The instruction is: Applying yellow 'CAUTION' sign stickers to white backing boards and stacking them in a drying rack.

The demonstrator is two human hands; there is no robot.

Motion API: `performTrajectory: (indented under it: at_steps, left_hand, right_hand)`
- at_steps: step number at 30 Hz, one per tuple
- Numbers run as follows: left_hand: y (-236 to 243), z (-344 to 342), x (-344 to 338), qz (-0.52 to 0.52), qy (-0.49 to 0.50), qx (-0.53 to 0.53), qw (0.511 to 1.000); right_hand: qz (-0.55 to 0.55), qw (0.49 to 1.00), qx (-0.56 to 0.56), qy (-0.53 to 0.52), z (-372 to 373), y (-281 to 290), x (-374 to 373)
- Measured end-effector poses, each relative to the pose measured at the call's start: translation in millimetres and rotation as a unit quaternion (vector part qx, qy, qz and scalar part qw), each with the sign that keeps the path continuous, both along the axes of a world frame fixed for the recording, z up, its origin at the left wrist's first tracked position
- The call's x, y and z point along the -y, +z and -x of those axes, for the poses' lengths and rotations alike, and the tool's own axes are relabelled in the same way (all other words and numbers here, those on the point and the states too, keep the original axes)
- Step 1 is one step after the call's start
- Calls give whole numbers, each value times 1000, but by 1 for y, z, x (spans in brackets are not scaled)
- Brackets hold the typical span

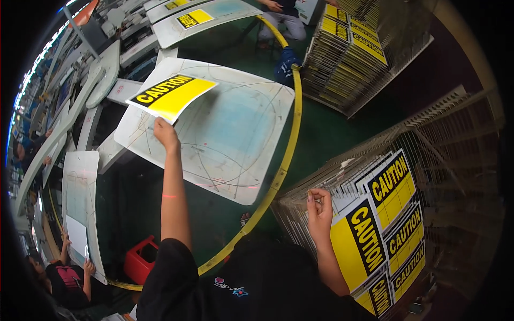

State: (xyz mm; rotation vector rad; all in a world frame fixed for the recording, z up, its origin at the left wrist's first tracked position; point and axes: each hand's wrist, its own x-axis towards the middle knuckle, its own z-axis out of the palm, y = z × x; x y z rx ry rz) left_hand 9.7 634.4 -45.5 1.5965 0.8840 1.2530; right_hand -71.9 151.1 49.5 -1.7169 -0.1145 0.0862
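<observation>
My left hand (167,134) pinches the near edge of a yellow and black printed sign sheet (179,97). The sheet is tilted, raised over a large pale platen (241,123) with a bluish middle, and casts a shadow there. On the right my right hand (320,214) is closed, its fingertips pressed together beside the front edge of a wire drying rack (342,176). Whatever those fingers hold is too small to make out. Several similar signs lie on the rack's upper shelf, among them a large one (342,251) next to my right wrist.
A yellow curved rail (286,166) runs between me and the platen. Another loaded rack (342,59) stands far right. More platens (80,176) sit left and beyond. A co-worker (69,278) handles a white sheet lower left, near a red stool (140,260). Another person (278,21) is at the top.
</observation>
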Motion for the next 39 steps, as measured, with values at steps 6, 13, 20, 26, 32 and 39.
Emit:
performTrajectory:
  at_steps: [6, 13, 20, 26, 32, 39]
  left_hand:
    - [119, 64, 131, 55, -159, 127, 978]
    - [160, 140, 315, 70, -227, 28, 971]
    - [147, 159, 469, 160, -474, 77, 862]
    - [137, 164, 550, 268, -634, -25, 725]
    - [116, 119, 624, 339, -729, -69, 591]
    - [87, 74, 668, 400, -715, -106, 564]
  right_hand:
    - [-40, 998, -41, -14, 6, 17, 52]
    - [-233, 958, -162, 39, 16, 48, 98]
    - [-455, 872, -147, -107, 21, 68, 173]
    - [-426, 853, -127, -273, 29, 56, 259]
    - [-346, 859, -164, -340, -11, 8, 355]
    - [-354, 872, -179, -288, -66, -52, 441]
